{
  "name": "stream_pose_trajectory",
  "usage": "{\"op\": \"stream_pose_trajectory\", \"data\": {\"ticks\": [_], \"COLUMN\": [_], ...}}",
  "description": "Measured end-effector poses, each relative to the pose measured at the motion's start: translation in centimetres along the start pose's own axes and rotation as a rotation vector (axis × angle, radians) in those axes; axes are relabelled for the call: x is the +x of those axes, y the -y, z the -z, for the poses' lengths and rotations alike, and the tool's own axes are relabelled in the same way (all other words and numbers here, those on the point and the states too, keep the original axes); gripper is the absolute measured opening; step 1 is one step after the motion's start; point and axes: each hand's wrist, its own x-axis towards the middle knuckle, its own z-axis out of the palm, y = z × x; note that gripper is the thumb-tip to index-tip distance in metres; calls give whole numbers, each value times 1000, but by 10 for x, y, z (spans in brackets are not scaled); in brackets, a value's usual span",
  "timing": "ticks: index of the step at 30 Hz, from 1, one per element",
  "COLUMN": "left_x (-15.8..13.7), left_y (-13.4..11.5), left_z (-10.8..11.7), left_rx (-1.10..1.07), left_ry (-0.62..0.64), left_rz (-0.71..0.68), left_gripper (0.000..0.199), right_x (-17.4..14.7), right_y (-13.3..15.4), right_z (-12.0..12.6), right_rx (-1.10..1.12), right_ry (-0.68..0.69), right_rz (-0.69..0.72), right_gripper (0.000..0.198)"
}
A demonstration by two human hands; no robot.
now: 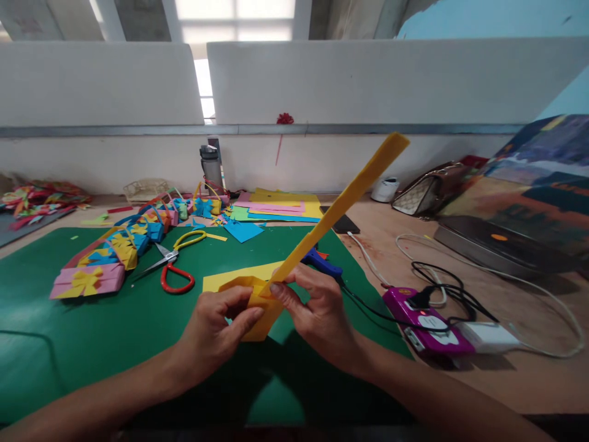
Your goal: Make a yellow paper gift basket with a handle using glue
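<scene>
My left hand [222, 322] pinches the side of a small folded yellow paper box [257, 330] between thumb and fingers. A long yellow paper strip [343, 209] slants up to the right from the box's edge. With thumb and forefinger, my right hand [319, 310] presses the strip's lower end against that edge. Behind the box lies a flat sheet of yellow paper [216, 279] on the green mat [92, 344]. The blue glue gun [327, 264] rests just beyond my right hand, partly hidden by it. Scissors [175, 258] with one yellow and one red handle lie open to the left.
Several small paper baskets with bows [87, 280] line the mat's left side. Coloured paper sheets [280, 205] are stacked at the back, near a bottle [210, 166] and a phone [340, 220]. On the right are a purple power strip [427, 325], tangled cables and a dark case [501, 248].
</scene>
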Motion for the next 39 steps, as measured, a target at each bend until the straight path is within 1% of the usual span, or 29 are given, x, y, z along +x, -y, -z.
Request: {"op": "stream_pose_trajectory", "data": {"ticks": [4, 9, 12, 16, 21, 24, 31, 35, 39], "left_x": [1, 2, 2, 2, 3, 3, 4, 4, 5], "left_y": [-4, -6, -6, -4, -1, -2, -3, -3, -3], "left_z": [0, 0, 1, 0, -3, -3, -4, -5, -6], "left_rx": [-85, -138, -167, -208, -252, -272, -347, -395, -379], "left_ry": [41, 25, 27, 38, 60, 50, 15, 25, 19], "left_rz": [128, 201, 213, 234, 255, 254, 259, 279, 293], "left_gripper": [33, 34, 33, 28, 31, 32, 29, 28, 31], "right_x": [0, 1, 0, 0, -1, 0, 0, -1, -1], "right_y": [0, 1, 2, 3, 2, 2, 4, 3, 2], "right_z": [-1, 0, 1, 1, 1, 1, 0, 0, 0], "right_rx": [-3, -5, -13, -22, -40, -39, -30, -39, -53], "right_ry": [-12, -1, 6, 16, 16, 19, 9, 14, 21], "right_rz": [8, 16, 31, 8, 20, 21, 19, 19, 40], "right_gripper": [19, 20, 20, 20, 18, 16, 18, 18, 15]}}
